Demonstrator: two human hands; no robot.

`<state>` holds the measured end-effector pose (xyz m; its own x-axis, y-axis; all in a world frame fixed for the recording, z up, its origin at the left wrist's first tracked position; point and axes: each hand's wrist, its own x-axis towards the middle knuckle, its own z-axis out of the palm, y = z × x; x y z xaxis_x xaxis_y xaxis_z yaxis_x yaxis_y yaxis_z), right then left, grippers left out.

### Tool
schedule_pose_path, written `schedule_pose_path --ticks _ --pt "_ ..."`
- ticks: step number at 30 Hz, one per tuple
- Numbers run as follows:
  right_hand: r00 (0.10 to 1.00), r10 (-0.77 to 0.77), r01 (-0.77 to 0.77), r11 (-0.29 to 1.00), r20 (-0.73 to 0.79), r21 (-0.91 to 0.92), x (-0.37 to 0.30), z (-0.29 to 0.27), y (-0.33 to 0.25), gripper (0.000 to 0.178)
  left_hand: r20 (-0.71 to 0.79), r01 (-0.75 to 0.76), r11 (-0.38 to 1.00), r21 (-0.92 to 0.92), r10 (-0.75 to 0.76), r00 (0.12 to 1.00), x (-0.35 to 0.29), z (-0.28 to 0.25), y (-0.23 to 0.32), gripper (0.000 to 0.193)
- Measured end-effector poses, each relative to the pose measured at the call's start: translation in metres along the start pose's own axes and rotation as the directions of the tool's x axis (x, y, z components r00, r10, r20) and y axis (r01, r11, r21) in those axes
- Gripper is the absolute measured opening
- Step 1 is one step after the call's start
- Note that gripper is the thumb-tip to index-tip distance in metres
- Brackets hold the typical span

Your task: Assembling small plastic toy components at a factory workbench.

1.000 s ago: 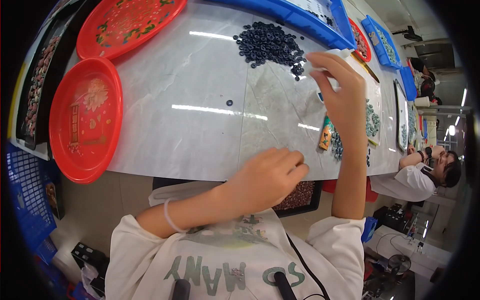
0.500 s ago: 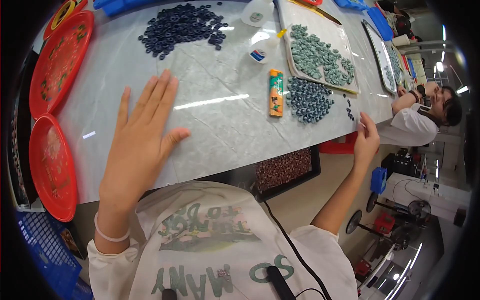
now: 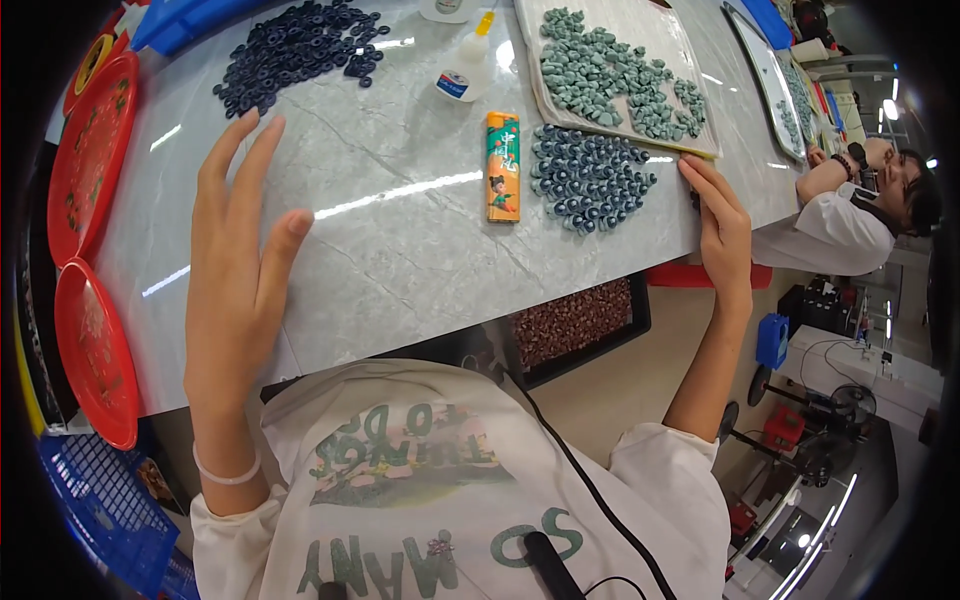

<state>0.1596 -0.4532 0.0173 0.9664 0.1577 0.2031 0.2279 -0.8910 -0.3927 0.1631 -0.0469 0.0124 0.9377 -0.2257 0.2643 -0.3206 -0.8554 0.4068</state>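
Note:
My left hand (image 3: 237, 270) is open over the left of the grey marbled table, its thumb apart and fingertips just short of a pile of dark blue ring beads (image 3: 300, 50). It holds nothing. At the table's right front edge my right hand (image 3: 725, 230) stretches its fingers out together, beside a few small dark beads mostly hidden behind it. Left of that hand sits a patch of blue-grey rings with pale centres (image 3: 590, 180). Directly beside this patch lies an orange and green lighter (image 3: 503, 168). Behind them, pale green stone chips (image 3: 610, 75) fill a white tray (image 3: 700, 30).
A glue bottle with a yellow tip (image 3: 465, 70) and another white bottle (image 3: 447, 8) stand at the back. Red oval trays (image 3: 95, 160) line the left edge. Below the front edge is a black tray of reddish-brown chips (image 3: 575, 325). A person (image 3: 830, 235) sits far right.
My left hand has turned from flat to edgewise, its fingers nearing the dark ring pile. My right hand has come over the small loose beads. The view has shifted slightly.

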Motion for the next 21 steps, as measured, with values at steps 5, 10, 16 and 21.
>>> schedule_pose_path --ticks 5,10,16,21 --pt "1.000 0.010 -0.010 0.999 0.003 0.032 -0.015 -0.009 0.002 0.038 0.006 -0.111 0.988 -0.104 0.112 0.994 -0.020 -0.003 0.010 0.048" --pt "0.997 0.069 -0.069 0.998 0.031 -0.001 -0.027 -0.011 -0.002 0.035 0.038 -0.175 0.964 -0.200 0.186 0.982 -0.036 -0.001 0.016 0.041" --pt "0.995 0.102 -0.102 0.995 -0.017 0.000 -0.034 -0.003 -0.007 0.036 0.023 -0.215 0.936 -0.280 0.231 0.973 -0.046 0.007 0.016 0.033" --pt "0.998 0.064 -0.065 0.985 -0.015 -0.160 -0.049 0.000 -0.013 0.041 0.011 -0.204 0.913 -0.353 0.222 0.975 -0.047 0.009 0.013 0.030"
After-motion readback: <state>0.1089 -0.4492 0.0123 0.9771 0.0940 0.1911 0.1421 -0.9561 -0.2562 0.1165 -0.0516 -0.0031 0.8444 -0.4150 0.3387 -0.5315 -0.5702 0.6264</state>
